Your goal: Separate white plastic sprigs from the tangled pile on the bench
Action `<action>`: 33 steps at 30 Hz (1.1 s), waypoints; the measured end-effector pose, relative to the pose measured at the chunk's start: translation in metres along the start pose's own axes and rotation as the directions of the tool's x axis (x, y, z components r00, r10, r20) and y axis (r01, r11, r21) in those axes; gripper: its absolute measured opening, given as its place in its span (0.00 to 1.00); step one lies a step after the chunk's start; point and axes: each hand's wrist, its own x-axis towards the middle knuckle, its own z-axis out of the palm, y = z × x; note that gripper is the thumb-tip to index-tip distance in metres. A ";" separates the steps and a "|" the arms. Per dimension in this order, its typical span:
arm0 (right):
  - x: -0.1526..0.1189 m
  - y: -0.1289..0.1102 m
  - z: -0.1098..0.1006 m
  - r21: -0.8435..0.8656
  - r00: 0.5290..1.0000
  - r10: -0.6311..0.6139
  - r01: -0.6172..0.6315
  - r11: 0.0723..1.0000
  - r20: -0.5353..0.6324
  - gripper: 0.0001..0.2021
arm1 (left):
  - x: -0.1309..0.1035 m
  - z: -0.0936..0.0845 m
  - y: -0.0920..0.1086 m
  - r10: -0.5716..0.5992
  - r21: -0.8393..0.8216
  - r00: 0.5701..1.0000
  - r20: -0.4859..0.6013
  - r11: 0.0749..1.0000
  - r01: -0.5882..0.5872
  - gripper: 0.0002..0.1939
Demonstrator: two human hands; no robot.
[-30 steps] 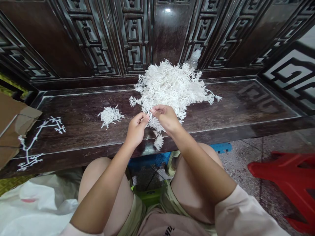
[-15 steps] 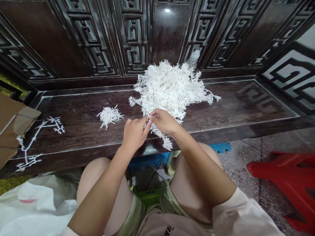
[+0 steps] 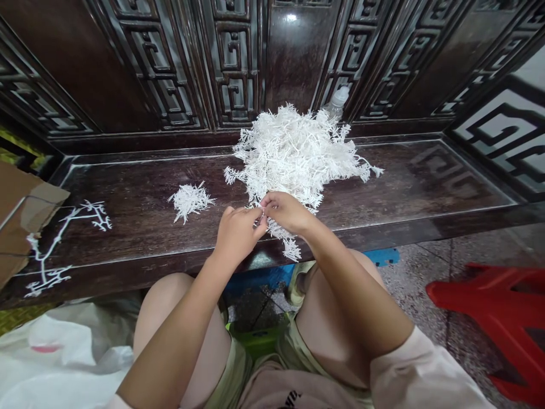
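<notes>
My left hand (image 3: pixel 239 228) and my right hand (image 3: pixel 286 212) meet at the front edge of a big heap of white branching plastic sprigs (image 3: pixel 293 150). Both hands pinch at one white sprig (image 3: pixel 276 227), whose stem lies between the fingertips and is mostly hidden by them. A frilled sprig end (image 3: pixel 292 249) hangs over the bench edge below my right hand. Left of my hands lies a small pile of short white sprig pieces (image 3: pixel 191 201). A longer bare white branch (image 3: pixel 57 241) rests at the far left.
The dark wooden bench (image 3: pixel 409 187) has a carved back panel (image 3: pixel 230 74). A clear bottle (image 3: pixel 339 101) stands behind the heap. A cardboard box (image 3: pixel 21 218) sits at the left, with a white bag (image 3: pixel 63 346) below. A red plastic stool (image 3: pixel 489 307) stands on the floor at right.
Both hands have shifted very slightly right and down in view, still together at the sprig. The heap and small pile look the same.
</notes>
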 end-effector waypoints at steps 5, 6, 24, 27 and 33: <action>0.002 0.000 0.007 0.141 0.995 0.011 0.004 0.990 -0.100 0.04 | 0.004 0.000 0.003 -0.196 -0.407 0.977 0.089 0.888 0.215 0.12; 0.002 0.000 0.008 0.169 0.993 0.016 0.003 0.986 -0.114 0.04 | 0.005 0.001 0.003 -0.213 -0.466 0.972 0.096 0.854 0.232 0.12; 0.011 0.006 -0.038 0.301 0.945 0.215 -0.137 0.944 -0.246 0.04 | 0.004 -0.037 -0.036 -0.717 -0.967 0.685 0.126 0.066 0.246 0.11; 0.005 -0.006 -0.022 0.356 0.982 0.145 -0.092 0.930 -0.124 0.04 | 0.012 -0.035 -0.044 -0.611 -0.934 0.714 0.342 -0.140 0.328 0.09; -0.001 -0.012 0.004 0.380 0.996 0.083 -0.071 0.922 -0.015 0.05 | 0.012 -0.001 -0.013 -0.338 -0.773 0.703 0.625 -0.395 0.497 0.06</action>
